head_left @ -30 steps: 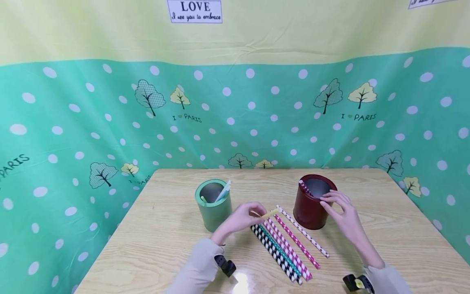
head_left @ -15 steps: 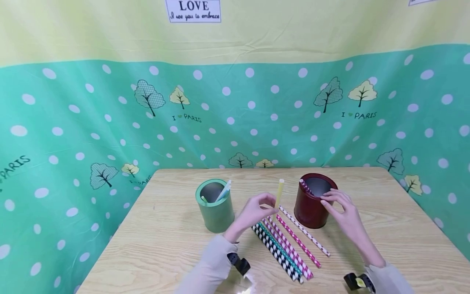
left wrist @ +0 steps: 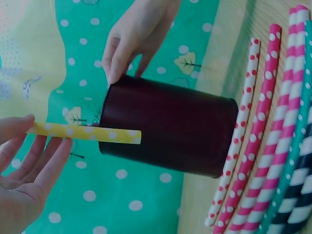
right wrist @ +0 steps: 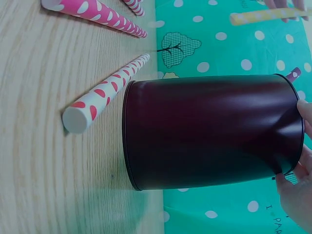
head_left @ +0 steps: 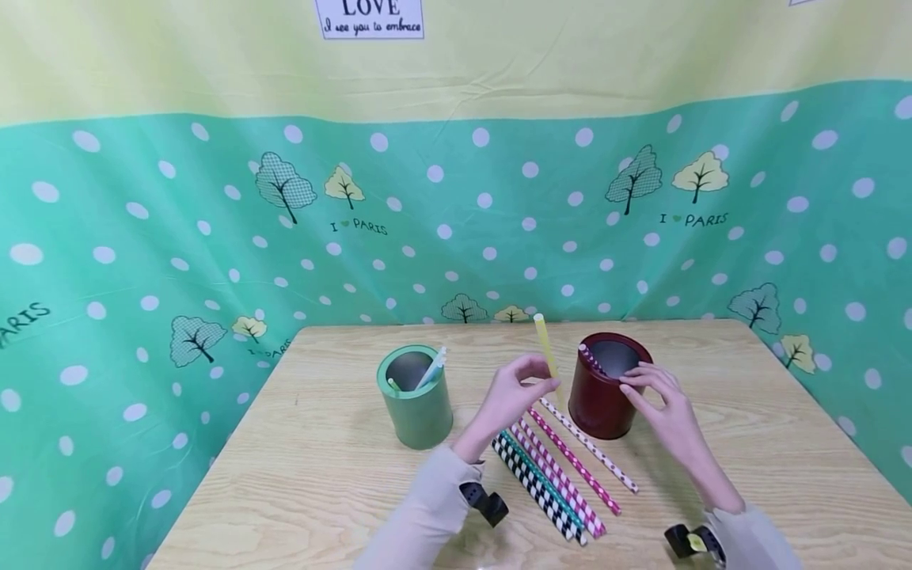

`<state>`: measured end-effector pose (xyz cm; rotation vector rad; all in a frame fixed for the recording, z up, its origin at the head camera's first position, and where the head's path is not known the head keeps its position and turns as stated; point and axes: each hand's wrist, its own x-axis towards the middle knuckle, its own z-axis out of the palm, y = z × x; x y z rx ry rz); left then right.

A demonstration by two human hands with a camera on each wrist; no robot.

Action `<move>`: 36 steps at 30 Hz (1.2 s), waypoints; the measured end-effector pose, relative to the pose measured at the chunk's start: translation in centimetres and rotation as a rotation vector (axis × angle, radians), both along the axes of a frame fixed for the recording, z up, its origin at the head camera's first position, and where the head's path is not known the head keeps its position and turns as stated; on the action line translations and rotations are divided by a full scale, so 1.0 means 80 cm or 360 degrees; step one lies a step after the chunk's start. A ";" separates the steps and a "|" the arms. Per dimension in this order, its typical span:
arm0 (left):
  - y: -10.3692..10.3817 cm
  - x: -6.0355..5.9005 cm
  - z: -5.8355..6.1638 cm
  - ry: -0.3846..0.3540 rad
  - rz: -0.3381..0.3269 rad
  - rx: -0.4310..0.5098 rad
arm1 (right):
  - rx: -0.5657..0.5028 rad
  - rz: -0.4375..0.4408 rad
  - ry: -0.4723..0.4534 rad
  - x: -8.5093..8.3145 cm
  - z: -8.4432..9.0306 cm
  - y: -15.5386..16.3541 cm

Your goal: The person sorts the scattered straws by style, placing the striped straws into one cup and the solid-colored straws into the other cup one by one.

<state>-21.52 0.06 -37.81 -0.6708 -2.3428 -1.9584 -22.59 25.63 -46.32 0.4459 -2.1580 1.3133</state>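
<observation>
My left hand [head_left: 511, 389] pinches a yellow paper straw with white dots [head_left: 545, 347] between thumb and fingers. It holds the straw nearly upright above the table, just left of a dark red canister [head_left: 602, 408]. In the left wrist view the straw's lower end [left wrist: 131, 136] overlaps the canister's side. My right hand [head_left: 667, 408] grips the canister's rim on its right side, thumb and fingers at the edge. A dark purple dotted straw [head_left: 593, 362] leans inside the canister.
A green canister [head_left: 422, 421] with light blue straws [head_left: 433, 369] and a green one stands at the left. Several paper straws lie side by side in front: black-and-white [head_left: 526, 480], teal, pink striped, pink dotted [head_left: 575, 461], and white with red dots [head_left: 606, 461]. A patterned cloth hangs behind.
My left hand has moved up and right from above the straws towards the dark red canister, turning the yellow straw from nearly level to upright. The right hand stays on the rim.
</observation>
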 end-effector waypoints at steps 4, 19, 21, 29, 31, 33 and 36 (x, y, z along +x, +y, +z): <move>0.008 -0.003 0.002 0.0032 0.0016 0.0039 | 0.0008 -0.0005 -0.0020 0.017 0.027 -0.013; 0.034 0.002 0.045 0.0119 0.0014 0.0361 | 0.0090 -0.0114 -0.0072 0.041 0.066 -0.031; 0.034 0.008 0.055 0.0129 0.0029 0.0375 | 0.0085 -0.0107 -0.0058 0.048 0.076 -0.037; 0.041 0.009 0.074 0.0173 0.0081 0.0377 | 0.0071 -0.0094 -0.0046 0.044 0.070 -0.036; 0.042 0.008 0.075 0.0169 0.0093 0.0370 | 0.0078 -0.0093 -0.0047 0.038 0.061 -0.030; 0.044 0.007 0.075 0.0171 0.0103 0.0382 | 0.0078 -0.0083 -0.0040 0.031 0.053 -0.026; 0.047 0.004 0.076 0.0190 0.0114 0.0399 | 0.0075 -0.0067 -0.0036 0.028 0.048 -0.023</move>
